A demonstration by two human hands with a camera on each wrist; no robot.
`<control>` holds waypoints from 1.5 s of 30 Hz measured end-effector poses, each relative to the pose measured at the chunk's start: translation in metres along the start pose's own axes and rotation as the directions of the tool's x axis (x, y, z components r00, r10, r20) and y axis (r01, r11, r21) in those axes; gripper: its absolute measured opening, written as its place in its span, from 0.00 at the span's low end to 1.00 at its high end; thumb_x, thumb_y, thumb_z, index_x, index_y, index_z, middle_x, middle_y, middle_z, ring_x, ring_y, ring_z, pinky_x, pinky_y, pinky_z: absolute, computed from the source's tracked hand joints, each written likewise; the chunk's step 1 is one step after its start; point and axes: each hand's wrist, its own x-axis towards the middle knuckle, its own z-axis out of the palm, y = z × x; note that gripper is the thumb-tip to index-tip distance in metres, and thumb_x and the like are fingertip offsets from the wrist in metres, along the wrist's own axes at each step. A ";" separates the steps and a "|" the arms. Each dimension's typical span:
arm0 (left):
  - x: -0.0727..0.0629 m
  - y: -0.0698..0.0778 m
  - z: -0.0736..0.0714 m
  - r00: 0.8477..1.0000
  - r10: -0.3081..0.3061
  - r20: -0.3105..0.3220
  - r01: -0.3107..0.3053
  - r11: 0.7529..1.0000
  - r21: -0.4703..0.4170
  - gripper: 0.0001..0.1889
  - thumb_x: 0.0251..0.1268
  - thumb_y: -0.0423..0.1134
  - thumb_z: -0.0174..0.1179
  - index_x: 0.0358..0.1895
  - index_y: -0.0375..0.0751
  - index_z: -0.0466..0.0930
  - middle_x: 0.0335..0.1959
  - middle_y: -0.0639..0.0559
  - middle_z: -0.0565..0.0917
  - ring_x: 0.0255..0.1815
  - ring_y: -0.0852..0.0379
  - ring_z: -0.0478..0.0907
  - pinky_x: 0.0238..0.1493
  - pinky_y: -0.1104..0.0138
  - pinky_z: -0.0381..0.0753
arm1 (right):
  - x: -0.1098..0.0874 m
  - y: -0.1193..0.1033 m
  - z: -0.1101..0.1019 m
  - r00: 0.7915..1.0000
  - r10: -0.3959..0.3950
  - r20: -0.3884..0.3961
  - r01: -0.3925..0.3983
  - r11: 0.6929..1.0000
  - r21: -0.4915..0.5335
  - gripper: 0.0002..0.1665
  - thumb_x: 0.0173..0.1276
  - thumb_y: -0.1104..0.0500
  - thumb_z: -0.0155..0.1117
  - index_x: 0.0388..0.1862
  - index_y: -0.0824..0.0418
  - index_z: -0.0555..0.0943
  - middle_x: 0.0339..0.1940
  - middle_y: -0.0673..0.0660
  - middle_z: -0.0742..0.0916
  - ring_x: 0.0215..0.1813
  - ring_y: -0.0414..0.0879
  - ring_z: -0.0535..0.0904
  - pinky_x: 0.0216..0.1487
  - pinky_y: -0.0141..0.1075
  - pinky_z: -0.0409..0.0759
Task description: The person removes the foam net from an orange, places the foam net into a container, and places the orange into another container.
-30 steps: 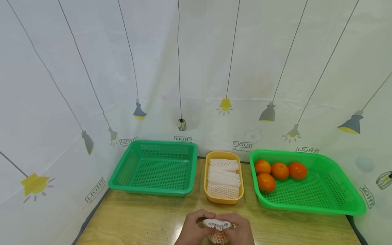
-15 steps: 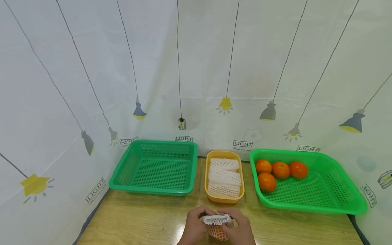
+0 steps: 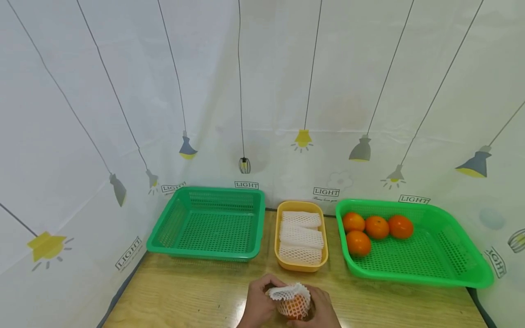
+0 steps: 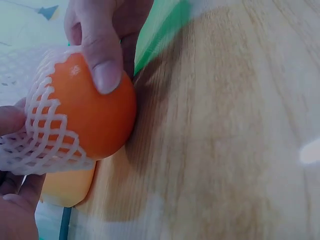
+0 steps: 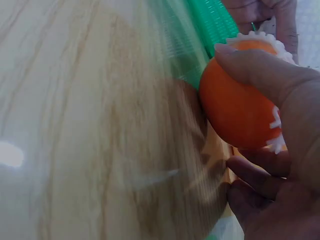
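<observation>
Low in the middle of the head view, an orange [image 3: 294,307] sits partly inside a white foam fruit net [image 3: 287,291]. My left hand [image 3: 260,300] pinches the net's loose end; in the left wrist view its thumb lies on the mesh [image 4: 50,125]. My right hand [image 3: 321,310] grips the orange from the other side, its thumb across the smooth peel in the right wrist view. The bare lower part of the orange [image 5: 230,105] shows there, close over the wooden table. Net covers the rest of it.
Ahead stands a yellow tray [image 3: 301,269] with several folded foam nets [image 3: 301,237]. A dark green basket [image 3: 205,253] is at the left. Several oranges [image 3: 358,243] lie in the bright green basket [image 3: 426,279] at the right. Behind hangs a lamp-print curtain [image 3: 270,91].
The foam net's opening has tipped over to the left, and more of the netted orange shows. My right hand has shifted from the net's rim down round the orange.
</observation>
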 end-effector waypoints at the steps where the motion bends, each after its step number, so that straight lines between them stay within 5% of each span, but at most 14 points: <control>1: 0.000 0.000 0.000 1.000 -0.003 -0.007 0.003 1.000 -0.005 0.09 0.53 0.32 0.76 0.37 0.45 0.88 0.39 0.47 0.90 0.44 0.58 0.87 0.53 0.68 0.83 | 0.001 0.001 0.002 1.000 -0.008 -0.011 0.007 1.000 -0.009 0.58 0.39 0.34 0.87 0.67 0.59 0.77 0.63 0.56 0.82 0.67 0.58 0.72 0.67 0.60 0.73; 4: -0.001 0.001 0.001 1.000 -0.011 -0.027 0.010 1.000 -0.015 0.09 0.52 0.31 0.76 0.36 0.44 0.88 0.38 0.45 0.90 0.43 0.59 0.87 0.52 0.68 0.84 | 0.002 0.002 0.004 1.000 -0.022 -0.022 0.021 1.000 -0.007 0.55 0.40 0.34 0.86 0.65 0.57 0.79 0.62 0.55 0.83 0.67 0.58 0.73 0.66 0.58 0.75; 8: -0.002 0.000 0.002 1.000 -0.014 -0.028 0.013 0.999 -0.035 0.10 0.51 0.30 0.76 0.37 0.42 0.87 0.39 0.43 0.89 0.43 0.59 0.86 0.51 0.68 0.84 | 0.003 0.001 0.004 1.000 -0.002 0.027 -0.001 0.992 0.125 0.50 0.45 0.37 0.86 0.65 0.54 0.78 0.58 0.54 0.85 0.59 0.50 0.79 0.58 0.47 0.80; 16: 0.000 -0.002 -0.001 0.999 -0.037 0.001 0.037 0.999 0.002 0.09 0.57 0.26 0.71 0.38 0.42 0.86 0.39 0.48 0.89 0.43 0.59 0.86 0.51 0.69 0.84 | -0.001 -0.003 0.010 0.995 0.093 0.046 -0.103 0.939 0.329 0.56 0.45 0.43 0.88 0.71 0.58 0.74 0.58 0.58 0.86 0.53 0.47 0.83 0.48 0.37 0.82; 26: 0.009 0.011 -0.005 0.991 -0.130 -0.041 0.130 0.991 -0.016 0.19 0.58 0.44 0.76 0.49 0.39 0.86 0.47 0.46 0.89 0.46 0.63 0.85 0.47 0.70 0.85 | -0.001 0.000 0.008 0.997 0.074 0.038 -0.082 0.956 0.281 0.55 0.47 0.41 0.86 0.71 0.62 0.74 0.61 0.59 0.86 0.58 0.50 0.83 0.55 0.45 0.84; 37: 0.032 0.028 -0.008 0.997 0.023 -0.074 -0.016 0.995 0.094 0.15 0.69 0.39 0.68 0.55 0.40 0.85 0.52 0.44 0.87 0.49 0.64 0.83 0.49 0.71 0.82 | 0.000 -0.007 0.005 0.994 0.099 0.048 -0.108 0.965 0.237 0.61 0.46 0.38 0.86 0.74 0.63 0.71 0.68 0.65 0.81 0.66 0.59 0.80 0.62 0.55 0.81; 45: 0.062 0.047 -0.011 0.974 0.198 -0.106 -0.169 0.958 0.231 0.06 0.67 0.37 0.69 0.45 0.49 0.88 0.45 0.50 0.89 0.44 0.58 0.84 0.43 0.71 0.83 | -0.001 -0.009 0.004 0.992 0.115 0.058 -0.126 0.960 0.249 0.60 0.45 0.39 0.86 0.73 0.62 0.72 0.66 0.64 0.83 0.61 0.54 0.83 0.58 0.51 0.83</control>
